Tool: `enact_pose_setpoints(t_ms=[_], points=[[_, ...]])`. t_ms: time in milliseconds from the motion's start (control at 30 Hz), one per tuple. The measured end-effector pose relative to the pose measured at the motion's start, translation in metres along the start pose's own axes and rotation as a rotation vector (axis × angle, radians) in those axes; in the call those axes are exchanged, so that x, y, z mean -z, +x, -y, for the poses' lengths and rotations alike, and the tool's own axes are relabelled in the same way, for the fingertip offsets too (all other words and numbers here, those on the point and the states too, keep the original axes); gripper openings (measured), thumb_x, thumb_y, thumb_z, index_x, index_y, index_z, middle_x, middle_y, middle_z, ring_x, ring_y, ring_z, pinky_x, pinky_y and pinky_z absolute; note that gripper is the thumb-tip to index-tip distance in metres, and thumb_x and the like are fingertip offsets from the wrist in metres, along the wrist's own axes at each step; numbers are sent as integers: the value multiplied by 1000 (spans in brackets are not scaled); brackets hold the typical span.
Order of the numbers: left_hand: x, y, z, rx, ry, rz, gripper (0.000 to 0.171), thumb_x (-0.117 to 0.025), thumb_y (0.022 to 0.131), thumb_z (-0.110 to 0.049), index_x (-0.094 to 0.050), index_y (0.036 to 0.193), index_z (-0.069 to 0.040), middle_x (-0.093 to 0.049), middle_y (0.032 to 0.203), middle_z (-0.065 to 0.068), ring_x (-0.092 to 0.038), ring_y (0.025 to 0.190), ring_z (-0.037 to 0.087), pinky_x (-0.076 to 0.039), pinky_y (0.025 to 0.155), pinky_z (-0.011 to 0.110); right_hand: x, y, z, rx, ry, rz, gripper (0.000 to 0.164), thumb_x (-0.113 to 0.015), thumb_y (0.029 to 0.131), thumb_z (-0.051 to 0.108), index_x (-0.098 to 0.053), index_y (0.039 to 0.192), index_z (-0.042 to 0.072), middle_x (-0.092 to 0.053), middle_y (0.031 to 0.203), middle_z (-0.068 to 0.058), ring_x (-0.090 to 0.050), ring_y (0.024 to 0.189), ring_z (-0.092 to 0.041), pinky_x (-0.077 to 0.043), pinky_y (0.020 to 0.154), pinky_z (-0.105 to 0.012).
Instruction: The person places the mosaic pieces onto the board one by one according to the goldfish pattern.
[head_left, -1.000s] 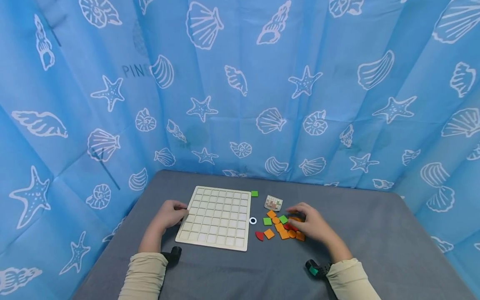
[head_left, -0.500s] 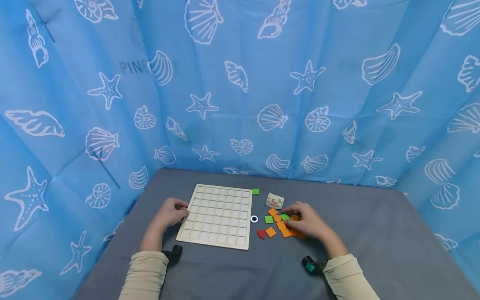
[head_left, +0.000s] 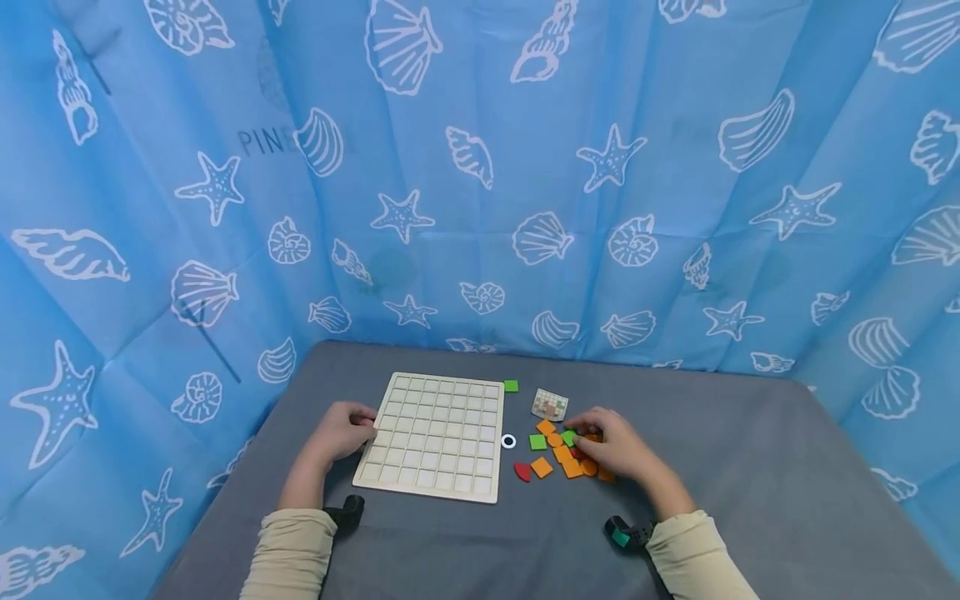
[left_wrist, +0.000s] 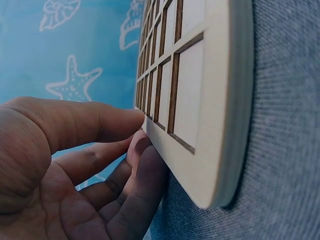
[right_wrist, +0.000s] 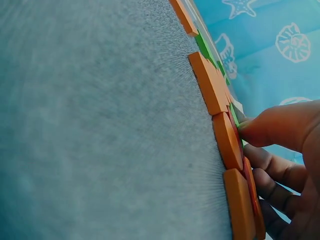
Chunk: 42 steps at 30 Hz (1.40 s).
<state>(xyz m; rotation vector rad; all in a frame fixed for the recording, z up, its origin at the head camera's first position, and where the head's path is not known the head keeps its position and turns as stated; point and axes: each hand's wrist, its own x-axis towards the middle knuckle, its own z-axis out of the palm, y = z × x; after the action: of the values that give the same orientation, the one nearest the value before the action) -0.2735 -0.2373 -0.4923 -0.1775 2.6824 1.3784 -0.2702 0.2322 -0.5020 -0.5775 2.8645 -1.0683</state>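
A cream wooden grid board lies flat on the grey-covered table. My left hand is at its left edge; in the left wrist view the thumb lies on the rim, with the other fingers curled against the side. My right hand is over a pile of flat coloured pieces. Its thumb and fingers pinch a green square tile, partly hidden by the fingertips. Orange squares, an orange disc and red pieces lie around it. In the right wrist view the thumb touches green above the orange pieces.
A small pattern card lies behind the pile. Between board and pile are a white ring with a dark centre, a red quarter piece and a green square. Another green tile sits by the board's far right corner.
My right hand has shifted slightly left and its fingertips have closed in on the green tile. My left hand stays at the board's edge. The head view has moved a little.
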Motion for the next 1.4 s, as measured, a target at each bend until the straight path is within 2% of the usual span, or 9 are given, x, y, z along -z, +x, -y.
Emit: enact_pose_setpoints(t_ms=[333, 600, 900, 1167, 1400], points=[[3, 1, -2, -9, 9, 3, 36, -65, 94, -3, -68, 127, 10, -66, 106, 20, -65, 91, 26, -59, 75, 40, 2, 2, 0, 21, 5, 15, 27, -73, 93, 11, -79, 120, 12, -70, 112, -3, -59, 103, -21, -51, 90, -45], [1, 1, 0, 7, 5, 1, 38, -65, 89, 5, -67, 126, 12, -65, 104, 20, -64, 89, 26, -59, 72, 39, 3, 3, 0, 22, -6, 31, 26, -74, 94, 12, -80, 119, 13, -70, 112, -3, -60, 104, -21, -51, 91, -46], [-1, 2, -1, 6, 6, -2, 39, -64, 88, 6, -66, 126, 12, -65, 105, 20, -64, 90, 27, -60, 72, 39, 0, 1, -1, -9, -18, 5, 20, -73, 97, 13, -80, 116, 13, -69, 108, -2, -59, 100, -18, -51, 88, -45], [-2, 0, -2, 9, 3, -10, 38, -66, 88, 6, -68, 125, 11, -65, 103, 18, -63, 89, 26, -58, 71, 36, 0, 0, 2, -22, -15, 1, 25, -80, 91, 16, -80, 116, 12, -67, 108, -3, -58, 99, -19, -52, 88, -44], [-1, 0, -2, 11, -6, -4, 38, -65, 87, 6, -67, 125, 12, -65, 103, 19, -64, 90, 26, -59, 71, 37, -1, 1, 2, -36, 1, -7, 21, -80, 91, 16, -80, 112, 13, -66, 108, -4, -57, 98, -18, -51, 87, -43]])
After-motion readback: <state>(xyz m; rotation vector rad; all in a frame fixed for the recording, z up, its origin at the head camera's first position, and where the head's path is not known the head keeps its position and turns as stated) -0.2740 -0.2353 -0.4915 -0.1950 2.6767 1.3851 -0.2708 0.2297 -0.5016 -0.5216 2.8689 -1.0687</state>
